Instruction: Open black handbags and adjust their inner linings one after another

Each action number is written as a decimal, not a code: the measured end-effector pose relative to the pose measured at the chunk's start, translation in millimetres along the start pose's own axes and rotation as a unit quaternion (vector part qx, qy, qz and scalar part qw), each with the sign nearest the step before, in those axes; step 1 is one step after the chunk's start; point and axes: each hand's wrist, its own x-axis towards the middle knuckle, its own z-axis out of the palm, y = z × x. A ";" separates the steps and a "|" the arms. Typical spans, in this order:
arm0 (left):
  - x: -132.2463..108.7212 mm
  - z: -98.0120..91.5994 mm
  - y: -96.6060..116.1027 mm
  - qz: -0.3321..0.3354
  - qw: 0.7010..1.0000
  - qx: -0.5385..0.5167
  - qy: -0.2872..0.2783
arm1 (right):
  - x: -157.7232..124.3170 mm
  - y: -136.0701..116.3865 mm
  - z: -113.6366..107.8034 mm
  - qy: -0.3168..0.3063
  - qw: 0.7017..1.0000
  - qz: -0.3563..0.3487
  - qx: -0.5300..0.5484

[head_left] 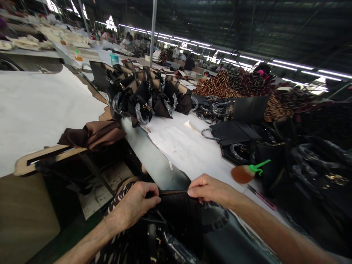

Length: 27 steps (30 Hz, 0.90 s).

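My left hand (140,201) and my right hand (210,190) each pinch the upper edge of a black handbag (178,220) low in the view. The edge is pulled straight between them. Plastic-wrapped parts and gold-coloured metal fittings show on the bag below my hands. Its lower part runs out of the picture. Just beyond my right forearm lies a squeeze bottle (242,174) of amber liquid with a green nozzle. Pink-handled thread snips (265,198) rest beside the bottle.
Black bags with wrapped handles (143,91) stand in rows on the white-covered table (187,143). More black bags (236,132) lie to the right. Brown cloth (93,135) hangs over a frame at the left. Stacked brown pieces (225,84) and several people are farther back.
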 end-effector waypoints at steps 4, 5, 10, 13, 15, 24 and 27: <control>2.5 1.1 -3.4 0.003 1.000 -0.009 0.007 | 8.8 5.5 -0.6 0.001 1.000 -0.007 0.001; 3.3 1.0 -3.6 0.002 1.000 -0.010 0.007 | 10.0 6.5 -0.2 0.002 1.000 -0.013 -0.002; 6.1 -1.0 -0.2 -0.010 1.000 -0.020 0.003 | 10.0 5.6 2.3 0.001 0.999 -0.033 0.004; 7.4 -1.3 0.3 -0.023 0.999 -0.038 -0.002 | 8.2 3.2 2.5 0.004 0.999 -0.037 -0.009; 7.9 -0.9 -1.2 -0.024 0.999 -0.044 -0.003 | 7.2 2.5 2.7 0.008 0.999 -0.041 -0.025; 8.0 2.7 -3.3 -0.021 0.999 -0.025 0.026 | 5.0 2.3 5.8 0.020 0.996 -0.048 -0.068; 8.6 3.2 0.5 -0.020 0.999 -0.017 0.036 | 1.5 -5.0 10.2 0.044 0.993 -0.074 -0.079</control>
